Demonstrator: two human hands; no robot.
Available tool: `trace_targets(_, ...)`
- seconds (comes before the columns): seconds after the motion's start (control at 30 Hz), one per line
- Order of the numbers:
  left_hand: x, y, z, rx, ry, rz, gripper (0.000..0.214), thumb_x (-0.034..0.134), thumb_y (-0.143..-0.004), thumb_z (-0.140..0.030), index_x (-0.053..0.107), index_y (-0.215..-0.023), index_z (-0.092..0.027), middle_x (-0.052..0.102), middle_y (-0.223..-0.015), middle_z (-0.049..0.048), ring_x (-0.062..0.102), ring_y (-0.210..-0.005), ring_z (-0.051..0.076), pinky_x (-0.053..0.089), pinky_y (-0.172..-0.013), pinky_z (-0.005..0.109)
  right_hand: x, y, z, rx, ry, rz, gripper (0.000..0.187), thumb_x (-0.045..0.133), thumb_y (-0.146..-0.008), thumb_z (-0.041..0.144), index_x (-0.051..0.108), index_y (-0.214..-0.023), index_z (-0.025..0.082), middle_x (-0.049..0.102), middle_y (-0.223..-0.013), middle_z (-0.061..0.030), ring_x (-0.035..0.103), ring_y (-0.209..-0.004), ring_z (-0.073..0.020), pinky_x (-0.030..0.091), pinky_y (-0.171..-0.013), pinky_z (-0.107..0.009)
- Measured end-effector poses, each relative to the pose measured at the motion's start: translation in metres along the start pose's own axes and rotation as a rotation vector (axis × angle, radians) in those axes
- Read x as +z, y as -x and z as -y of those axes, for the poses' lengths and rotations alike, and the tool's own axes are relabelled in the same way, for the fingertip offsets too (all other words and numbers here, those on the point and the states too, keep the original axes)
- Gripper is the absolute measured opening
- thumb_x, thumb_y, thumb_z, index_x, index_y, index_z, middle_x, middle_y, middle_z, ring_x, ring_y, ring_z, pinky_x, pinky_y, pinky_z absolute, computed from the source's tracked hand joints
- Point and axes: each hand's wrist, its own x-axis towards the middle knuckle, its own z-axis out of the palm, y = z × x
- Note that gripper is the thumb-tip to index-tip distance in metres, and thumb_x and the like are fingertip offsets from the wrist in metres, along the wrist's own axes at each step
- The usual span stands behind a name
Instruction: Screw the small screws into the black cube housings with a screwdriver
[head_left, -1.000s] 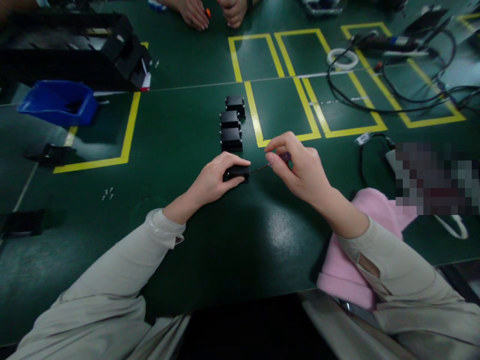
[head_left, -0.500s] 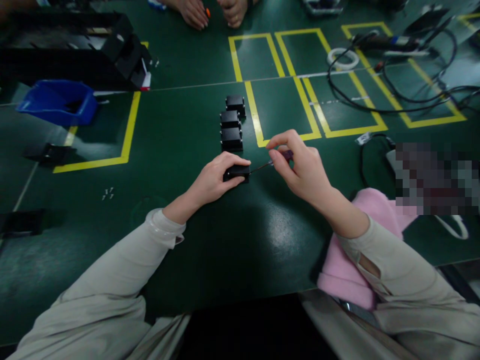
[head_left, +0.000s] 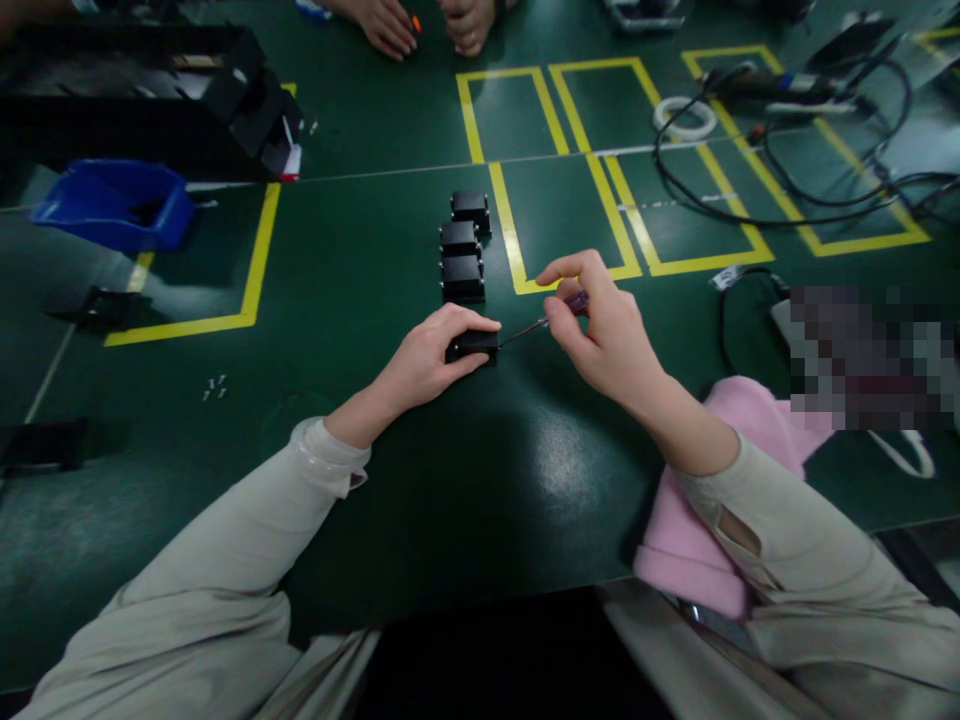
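On the green table, my left hand is closed around a small black box, thumb and fingers along its sides. My right hand grips a screwdriver by its dark purplish handle, the index finger raised off it. The thin shaft slants down to the left, and its tip meets the right end of the box. Just beyond stand more black boxes in a short column, with small screws at their ends. Several loose screws lie to the left of my left hand.
A blue bin and a long black tray stand at the left. Another person's hands rest at the far edge. Cables, a white ring and yellow tape outlines occupy the right. Pink cloth lies under my right forearm.
The fingers of my right hand have shifted slightly on the screwdriver handle, with more of the handle showing. My left hand and the black box stay where they were.
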Motion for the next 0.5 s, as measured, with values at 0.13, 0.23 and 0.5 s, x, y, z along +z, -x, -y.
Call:
trace_targets(0.13, -0.0002, 0.0000, -0.0001, -0.002, 0.002, 0.002, 0.031, 0.064, -0.094, -0.024, 0.064, -0.126, -0.021, 0.066, -0.120, 0.0066, 0.062, -0.116, 0.022, 0.048, -0.102, 0.038, -0.0001, -0.0002, 0.0004, 0.005, 0.022, 0.011, 0.018, 0.053, -0.099, 0.037, 0.060, -0.097, 0.020, 0.061, -0.077, 0.0010, 0.062, -0.064, -0.0119, 0.043, -0.060, -0.026)
trace_targets(0.23, -0.0005, 0.0000, -0.0005, -0.004, -0.001, 0.002, 0.031, 0.064, -0.094, -0.024, 0.064, -0.125, -0.021, 0.065, -0.120, 0.0063, 0.062, -0.116, 0.022, 0.048, -0.102, 0.038, 0.0004, 0.0006, 0.0010, -0.011, 0.036, 0.010, 0.013, 0.051, -0.098, 0.031, 0.060, -0.101, 0.021, 0.061, -0.078, 0.0011, 0.063, -0.065, -0.0123, 0.044, -0.061, -0.026)
trace_targets(0.5, -0.0007, 0.0005, -0.0005, -0.006, -0.011, 0.006, 0.031, 0.063, -0.095, -0.026, 0.063, -0.126, -0.022, 0.065, -0.120, 0.0059, 0.062, -0.116, 0.022, 0.049, -0.102, 0.038, 0.0002, 0.0011, 0.0032, -0.034, 0.102, 0.011, 0.014, 0.051, -0.098, 0.031, 0.060, -0.098, 0.021, 0.063, -0.077, 0.0008, 0.062, -0.064, -0.0121, 0.043, -0.061, -0.026)
